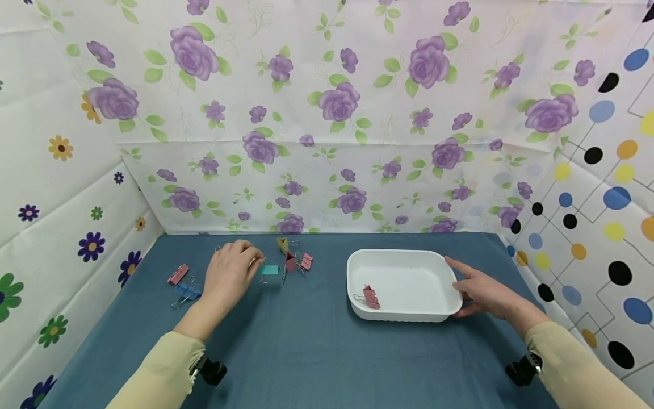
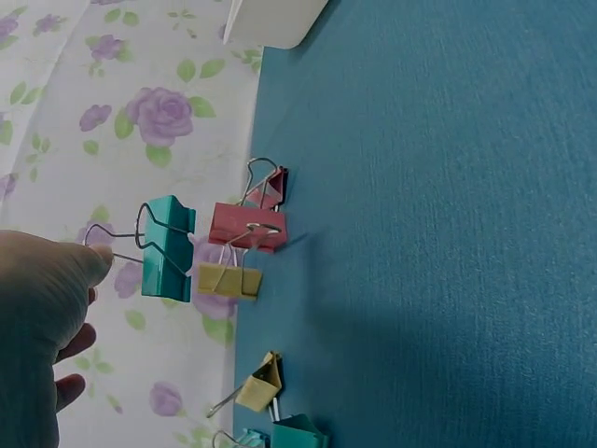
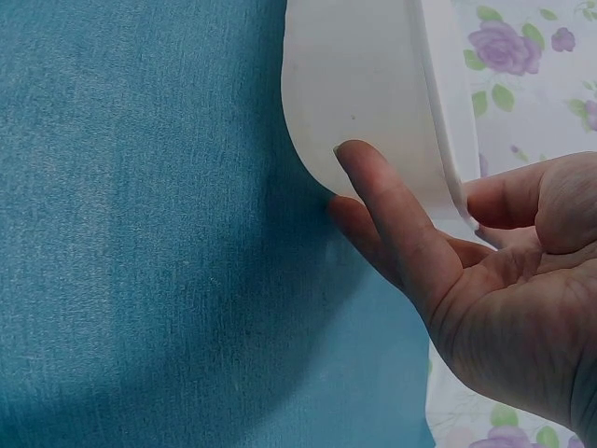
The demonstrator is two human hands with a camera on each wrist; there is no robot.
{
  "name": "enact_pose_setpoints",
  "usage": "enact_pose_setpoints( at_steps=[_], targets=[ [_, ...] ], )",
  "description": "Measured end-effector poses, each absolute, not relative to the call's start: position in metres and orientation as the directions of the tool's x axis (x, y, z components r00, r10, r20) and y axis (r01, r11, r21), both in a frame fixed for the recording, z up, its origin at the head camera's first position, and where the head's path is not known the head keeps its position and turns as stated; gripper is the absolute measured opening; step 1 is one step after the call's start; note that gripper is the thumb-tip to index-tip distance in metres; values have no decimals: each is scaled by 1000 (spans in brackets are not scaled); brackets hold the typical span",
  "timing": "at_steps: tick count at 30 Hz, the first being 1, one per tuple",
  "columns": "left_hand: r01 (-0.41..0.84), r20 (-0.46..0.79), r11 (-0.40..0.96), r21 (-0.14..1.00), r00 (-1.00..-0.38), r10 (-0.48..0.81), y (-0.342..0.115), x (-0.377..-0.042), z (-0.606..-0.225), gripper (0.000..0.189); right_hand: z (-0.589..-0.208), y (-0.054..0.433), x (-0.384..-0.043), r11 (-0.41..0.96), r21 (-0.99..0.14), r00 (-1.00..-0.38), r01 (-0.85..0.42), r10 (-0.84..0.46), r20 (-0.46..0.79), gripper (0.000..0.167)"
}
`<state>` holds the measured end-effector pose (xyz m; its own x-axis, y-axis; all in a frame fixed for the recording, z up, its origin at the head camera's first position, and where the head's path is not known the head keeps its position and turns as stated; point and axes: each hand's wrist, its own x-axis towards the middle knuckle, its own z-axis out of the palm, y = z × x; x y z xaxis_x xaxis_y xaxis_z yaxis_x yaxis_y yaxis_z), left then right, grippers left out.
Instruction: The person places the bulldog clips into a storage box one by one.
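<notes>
My left hand (image 1: 232,270) pinches a teal binder clip (image 2: 168,247) by its wire handle, the clip's body sticking out past the fingertips. Just beyond it are a red binder clip (image 1: 290,262), a pink one (image 1: 306,261) and a yellow one (image 1: 283,245). Another yellow clip (image 2: 261,383) and a second teal clip (image 2: 298,433) show low in the left wrist view. At the right end of a white tray (image 1: 403,315), my right hand (image 1: 482,292) holds the outer wall, thumb and fingers spread around it. One pinkish-red clip (image 1: 371,297) lies in the tray's near left corner.
Left of my left hand, a pink clip (image 1: 178,274) and a blue clip (image 1: 188,292) lie on the blue tablecloth (image 1: 317,363). A flowered sheet (image 1: 317,187) rises along the table's back edge, and patterned sheets flank both sides.
</notes>
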<state>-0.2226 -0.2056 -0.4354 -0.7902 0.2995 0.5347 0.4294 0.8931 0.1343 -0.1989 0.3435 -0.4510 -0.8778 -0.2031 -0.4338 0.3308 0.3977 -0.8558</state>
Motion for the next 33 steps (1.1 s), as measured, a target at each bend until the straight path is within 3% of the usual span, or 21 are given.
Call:
enact_pose_setpoints(
  at_steps=[10,25,33],
  targets=[
    [444,539,887,131,-783,312,-200,-221,-427,4,-451,343,-198,397,-857,-878,329,-205,-432,73],
    [531,602,843,86,-702,381,-185,-221,-417,6,-451,343,-198,396,-859,-880,324,-207,-428,74],
    [543,600,836,73,-694,398,-175,-223,-414,6,-449,342,-198,392,-861,-879,324,-211,-427,74]
  ],
)
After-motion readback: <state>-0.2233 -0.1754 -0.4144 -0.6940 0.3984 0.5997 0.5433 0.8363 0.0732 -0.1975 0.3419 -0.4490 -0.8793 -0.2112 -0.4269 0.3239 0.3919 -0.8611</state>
